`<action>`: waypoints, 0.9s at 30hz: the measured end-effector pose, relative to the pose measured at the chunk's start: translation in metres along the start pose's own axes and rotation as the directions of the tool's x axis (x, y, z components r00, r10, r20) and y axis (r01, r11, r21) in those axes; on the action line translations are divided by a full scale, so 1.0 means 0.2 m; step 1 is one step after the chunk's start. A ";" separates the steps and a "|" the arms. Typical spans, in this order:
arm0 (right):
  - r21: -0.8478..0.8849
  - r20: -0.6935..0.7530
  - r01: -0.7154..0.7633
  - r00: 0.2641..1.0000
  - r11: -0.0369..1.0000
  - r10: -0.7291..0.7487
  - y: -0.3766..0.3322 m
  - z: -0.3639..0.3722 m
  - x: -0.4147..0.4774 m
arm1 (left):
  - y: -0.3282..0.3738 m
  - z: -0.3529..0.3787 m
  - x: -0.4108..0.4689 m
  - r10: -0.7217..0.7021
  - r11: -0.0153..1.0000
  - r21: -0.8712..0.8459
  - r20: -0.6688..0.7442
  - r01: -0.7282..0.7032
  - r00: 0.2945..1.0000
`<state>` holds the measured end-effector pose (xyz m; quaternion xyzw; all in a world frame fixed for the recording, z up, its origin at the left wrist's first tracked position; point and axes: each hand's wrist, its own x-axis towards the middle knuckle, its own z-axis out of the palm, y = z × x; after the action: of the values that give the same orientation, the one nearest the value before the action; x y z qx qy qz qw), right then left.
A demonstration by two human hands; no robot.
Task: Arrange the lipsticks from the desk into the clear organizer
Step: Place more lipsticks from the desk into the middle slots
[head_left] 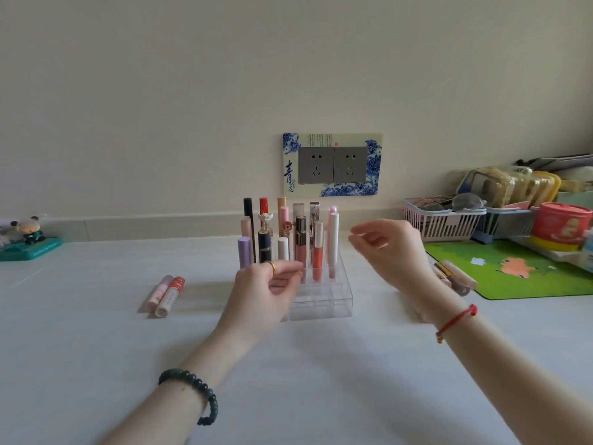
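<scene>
Left hand (269, 284) and right hand (385, 248) hang loose, empty; fetch lipsticks (165, 295) (left, on the bench (96, 316)), slot upright into organizer (324, 303).

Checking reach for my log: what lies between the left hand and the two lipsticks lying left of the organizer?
Only bare white desk separates the left hand from the two lipsticks in the head view.

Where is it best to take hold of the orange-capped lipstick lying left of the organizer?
Likely mid-barrel, from above and the right. The orange-capped lipstick lies flat, and a pink lipstick touches its left side, so only its top and right side are free for the grip.
</scene>
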<state>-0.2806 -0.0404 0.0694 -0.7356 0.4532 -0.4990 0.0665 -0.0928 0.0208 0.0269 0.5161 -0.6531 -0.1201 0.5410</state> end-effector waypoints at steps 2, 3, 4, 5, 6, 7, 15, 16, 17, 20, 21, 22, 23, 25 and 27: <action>-0.124 0.029 -0.116 0.992 0.985 0.120 0.12 -0.08 0.01 | 0.04 0.06 -0.01 0.034 0.999 -0.002 0.069 -0.034 0.997; -0.184 0.048 -0.171 0.982 0.968 0.182 0.18 -0.11 0.01 | 0.06 0.09 -0.01 0.046 0.999 -0.006 0.104 -0.045 0.994; -0.235 0.059 -0.216 0.970 0.948 0.236 0.23 -0.13 0.00 | 0.08 0.12 -0.01 0.052 0.999 -0.010 0.136 -0.051 0.989; -0.291 0.067 -0.253 0.957 0.923 0.283 0.27 -0.15 -0.02 | 0.09 0.15 -0.01 0.055 0.999 -0.007 0.165 -0.054 0.985; -0.361 0.079 -0.278 0.942 0.890 0.326 0.31 -0.15 -0.04 | 0.09 0.18 -0.01 0.054 0.998 0.000 0.189 -0.055 0.980; -0.442 0.097 -0.290 0.925 0.849 0.367 0.34 -0.15 -0.05 | 0.10 0.21 -0.01 0.052 0.998 0.009 0.211 -0.055 0.976; -0.703 0.293 -0.127 0.845 0.699 0.448 0.38 -0.11 -0.14 | 0.09 0.34 -0.05 0.049 0.993 0.083 0.345 -0.082 0.938; -0.693 0.274 -0.148 0.851 0.705 0.448 0.38 -0.10 -0.14 | 0.08 0.34 -0.05 0.049 0.992 0.089 0.349 -0.085 0.936; -0.670 0.243 -0.194 0.855 0.717 0.458 0.38 -0.10 -0.14 | 0.07 0.34 -0.05 0.049 0.992 0.093 0.350 -0.087 0.936; -0.619 0.199 -0.253 0.865 0.743 0.460 0.39 -0.11 -0.14 | 0.06 0.32 -0.06 0.051 0.992 0.095 0.344 -0.089 0.937; -0.601 0.191 -0.266 0.868 0.754 0.459 0.39 -0.11 -0.14 | 0.06 0.32 -0.06 0.052 0.992 0.092 0.343 -0.089 0.938; -0.569 0.184 -0.289 0.868 0.770 0.461 0.39 -0.12 -0.14 | 0.06 0.31 -0.06 0.054 0.992 0.088 0.339 -0.089 0.939; -0.516 0.180 -0.311 0.871 0.798 0.456 0.39 -0.13 -0.14 | 0.06 0.30 -0.06 0.055 0.993 0.082 0.331 -0.087 0.942; -0.348 0.195 -0.329 0.890 0.878 0.412 0.39 -0.14 -0.14 | 0.07 0.26 -0.06 0.063 0.994 0.066 0.305 -0.087 0.950; -0.095 0.215 -0.364 0.901 0.927 0.376 0.35 -0.15 -0.13 | 0.08 0.20 -0.05 0.089 0.993 0.048 0.254 -0.105 0.963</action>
<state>-0.3477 -0.0509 0.0284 -0.6903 0.5869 -0.3770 0.1923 -0.1363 0.0206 0.0176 0.4805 -0.7441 -0.1378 0.4432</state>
